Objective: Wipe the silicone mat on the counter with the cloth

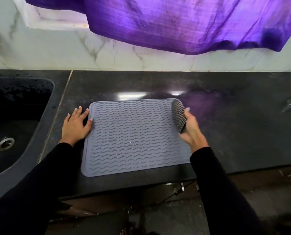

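Fingers of right hand (pixel 190 128) grip mat (pixel 132 138) right edge, curled up; left hand (pixel 76 126) flat on tabletop (pixel 243 116), thumb touching mat's left edge.

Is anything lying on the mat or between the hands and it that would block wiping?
Nothing visible. The left hand rests at the mat's left edge; the right hand grips its curled-up right edge. No wiping cloth is in either hand.

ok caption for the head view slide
Right hand curls up the mat edge while left hand rests flat beside it.
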Action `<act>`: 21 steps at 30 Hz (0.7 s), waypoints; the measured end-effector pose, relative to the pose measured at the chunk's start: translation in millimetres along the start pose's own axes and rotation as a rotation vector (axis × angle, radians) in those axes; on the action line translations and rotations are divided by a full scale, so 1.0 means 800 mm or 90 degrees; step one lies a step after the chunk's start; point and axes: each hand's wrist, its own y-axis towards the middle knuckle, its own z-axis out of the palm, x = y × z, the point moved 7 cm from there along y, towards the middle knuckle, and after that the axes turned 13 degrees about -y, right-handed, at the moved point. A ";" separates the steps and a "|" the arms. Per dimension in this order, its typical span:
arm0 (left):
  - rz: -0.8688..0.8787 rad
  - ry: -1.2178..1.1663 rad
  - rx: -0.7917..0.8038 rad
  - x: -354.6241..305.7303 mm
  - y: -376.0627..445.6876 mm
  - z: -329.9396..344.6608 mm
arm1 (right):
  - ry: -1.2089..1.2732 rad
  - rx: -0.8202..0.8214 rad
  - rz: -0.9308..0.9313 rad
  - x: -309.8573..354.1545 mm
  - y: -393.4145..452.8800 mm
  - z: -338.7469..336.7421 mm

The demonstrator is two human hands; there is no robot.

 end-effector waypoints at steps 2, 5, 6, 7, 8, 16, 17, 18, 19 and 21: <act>0.002 -0.012 0.001 0.000 -0.003 -0.001 | -0.060 -0.130 -0.060 0.018 -0.003 -0.029; 0.019 -0.025 -0.020 -0.004 -0.008 -0.003 | -0.508 -0.195 -0.165 0.022 -0.021 -0.032; 0.021 -0.022 -0.024 -0.005 -0.007 -0.004 | -0.639 -0.164 -0.173 0.009 -0.025 -0.021; 0.022 -0.019 -0.024 -0.005 -0.007 -0.003 | -0.762 -0.136 -0.176 -0.009 -0.028 -0.012; 0.021 -0.016 -0.023 -0.005 -0.006 -0.003 | -0.881 -0.124 -0.187 -0.026 -0.031 -0.003; 0.029 0.003 -0.048 -0.003 -0.003 0.000 | -1.100 -0.108 -0.124 -0.052 -0.018 0.006; 0.034 0.007 -0.052 -0.004 -0.003 0.000 | -1.109 -0.103 -0.108 -0.052 -0.016 0.007; 0.037 0.010 -0.052 -0.005 -0.002 0.001 | -1.120 -0.092 -0.088 -0.052 -0.014 0.007; 0.035 0.012 -0.051 -0.006 -0.003 0.000 | -1.127 -0.082 -0.070 -0.052 -0.015 0.008; 0.025 0.012 -0.041 -0.004 -0.004 0.001 | -1.122 -0.063 -0.046 -0.051 -0.014 0.009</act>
